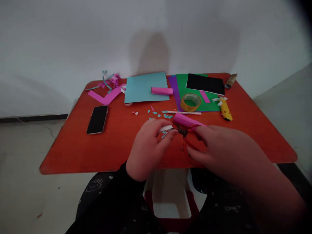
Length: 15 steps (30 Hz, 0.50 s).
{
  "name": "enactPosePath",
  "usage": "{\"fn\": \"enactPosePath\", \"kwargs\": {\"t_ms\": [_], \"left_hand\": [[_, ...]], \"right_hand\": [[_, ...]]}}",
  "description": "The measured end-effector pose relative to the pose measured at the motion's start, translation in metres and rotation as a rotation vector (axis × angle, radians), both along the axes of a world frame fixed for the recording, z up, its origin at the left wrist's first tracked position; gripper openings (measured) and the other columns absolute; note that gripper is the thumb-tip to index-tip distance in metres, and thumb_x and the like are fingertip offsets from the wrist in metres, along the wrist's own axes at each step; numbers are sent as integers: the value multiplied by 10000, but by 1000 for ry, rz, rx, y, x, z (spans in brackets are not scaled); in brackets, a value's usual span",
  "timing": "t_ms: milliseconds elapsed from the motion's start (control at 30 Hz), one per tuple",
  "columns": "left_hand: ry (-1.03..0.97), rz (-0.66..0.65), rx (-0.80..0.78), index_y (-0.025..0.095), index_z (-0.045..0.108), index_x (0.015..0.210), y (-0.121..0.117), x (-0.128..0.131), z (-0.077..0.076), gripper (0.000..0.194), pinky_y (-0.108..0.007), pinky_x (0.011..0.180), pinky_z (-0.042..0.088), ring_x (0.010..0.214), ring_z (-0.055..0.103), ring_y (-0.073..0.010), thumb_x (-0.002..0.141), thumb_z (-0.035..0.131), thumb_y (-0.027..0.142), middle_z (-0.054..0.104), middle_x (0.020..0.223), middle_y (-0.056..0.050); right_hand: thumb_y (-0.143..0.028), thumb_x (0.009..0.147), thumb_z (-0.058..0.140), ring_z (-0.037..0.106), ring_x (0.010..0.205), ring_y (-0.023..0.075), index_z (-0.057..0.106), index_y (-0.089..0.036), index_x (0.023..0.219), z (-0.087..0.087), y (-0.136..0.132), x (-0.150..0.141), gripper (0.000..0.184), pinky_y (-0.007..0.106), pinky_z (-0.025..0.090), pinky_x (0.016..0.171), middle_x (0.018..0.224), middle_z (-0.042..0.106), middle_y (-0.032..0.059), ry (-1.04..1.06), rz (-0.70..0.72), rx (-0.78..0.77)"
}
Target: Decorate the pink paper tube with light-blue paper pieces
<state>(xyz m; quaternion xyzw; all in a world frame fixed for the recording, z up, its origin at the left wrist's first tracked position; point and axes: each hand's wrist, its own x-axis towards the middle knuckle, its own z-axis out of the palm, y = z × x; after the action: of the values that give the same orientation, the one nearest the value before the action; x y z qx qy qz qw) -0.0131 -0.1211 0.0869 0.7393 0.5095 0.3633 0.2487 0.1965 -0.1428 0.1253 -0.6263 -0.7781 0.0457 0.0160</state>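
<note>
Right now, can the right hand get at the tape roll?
Probably not freely: the right hand holds red-handled scissors, and the nearer pink paper roll and white pen lie between it and the tape roll.

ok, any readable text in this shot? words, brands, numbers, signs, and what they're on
None legible.
White pen: small dark print on the barrel, too small to read.
Tape roll: faint print around the inside, too blurred to read.
Phone: dark screen, no text visible.
Red scissors, white strip: no lettering visible.
</note>
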Motion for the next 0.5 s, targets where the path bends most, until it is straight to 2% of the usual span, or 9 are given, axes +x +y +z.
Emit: {"fn": "enactPosePath", "kwargs": {"t_ms": [167, 267, 400, 500], "left_hand": [[-38, -17, -67, 214, 726, 979, 0, 1, -2, 181, -317, 826, 475, 869, 616, -176, 931, 699, 386, 692, 903, -28], [-225, -8, -255, 204, 714, 1015, 2, 2, -1, 212, -295, 744, 470, 805, 598, -159, 931, 674, 395, 684, 897, -28], [-532, -16, -529, 185, 694, 990, 5, 2, -2, 261, -251, 615, 416, 686, 522, -120, 963, 579, 419, 628, 804, -14], [-649, -30, -625, 182, 693, 974, 9, 1, -8, 312, -236, 539, 353, 612, 434, -101, 920, 635, 483, 553, 729, 4]], "right_hand": [[-535, 894, 547, 558, 584, 185, 665, -232, 851, 2, 1, 0, 329, 304, 233, 535, 757, 699, 52, 9, -11, -6], [-571, 889, 553, 564, 610, 196, 670, -233, 864, 0, 9, 9, 358, 299, 237, 537, 752, 692, 54, 12, -39, -25], [-557, 905, 540, 517, 582, 187, 656, -217, 778, -19, 34, 39, 381, 302, 227, 530, 727, 676, 72, 9, -112, -100], [-507, 898, 568, 499, 575, 183, 684, -217, 770, -41, 53, 70, 338, 303, 248, 547, 688, 652, 72, 55, -161, -130]]}}
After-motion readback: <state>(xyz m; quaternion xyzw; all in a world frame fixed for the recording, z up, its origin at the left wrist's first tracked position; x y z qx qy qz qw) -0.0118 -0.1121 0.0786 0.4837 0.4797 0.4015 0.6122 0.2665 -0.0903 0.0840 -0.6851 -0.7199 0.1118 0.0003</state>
